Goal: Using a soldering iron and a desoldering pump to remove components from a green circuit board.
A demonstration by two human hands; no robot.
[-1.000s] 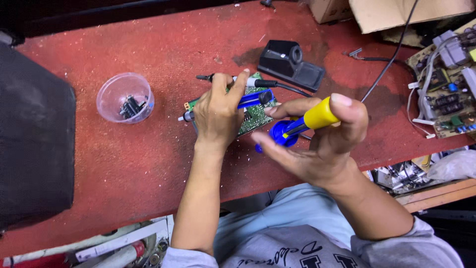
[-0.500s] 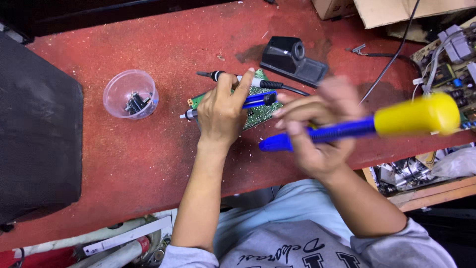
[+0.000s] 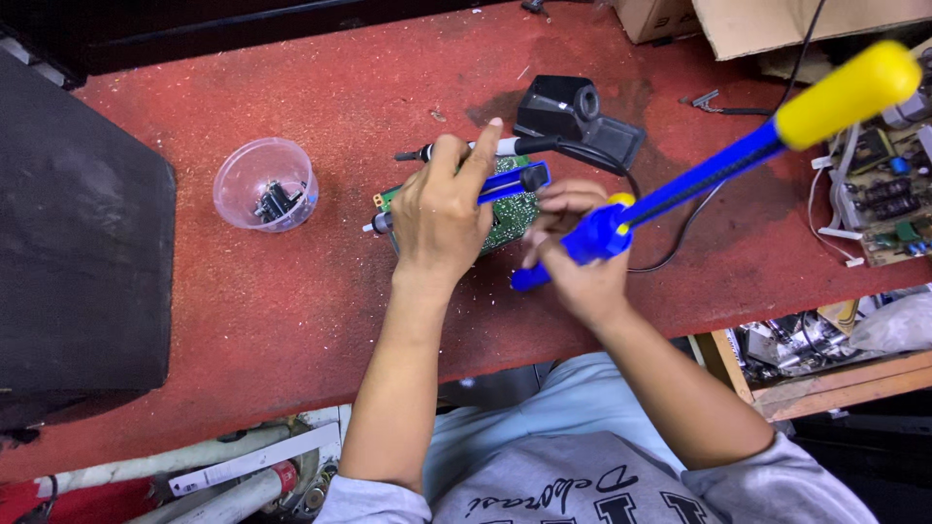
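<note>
The left hand (image 3: 442,209) presses down on a green circuit board (image 3: 515,213) lying on the red tabletop (image 3: 291,291), fingers (image 3: 482,146) curled around a blue-handled soldering iron (image 3: 510,182). At its 3 o'clock, the right hand (image 3: 578,262) has its fingers clamped on a blue desoldering pump (image 3: 699,180), its yellow end pointing toward 2 o'clock.

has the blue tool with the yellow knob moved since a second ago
Yes. The blue tool with the yellow knob in the right hand has swung out: its yellow end now points up-right toward the bare circuit boards, away from the green circuit board.
</note>
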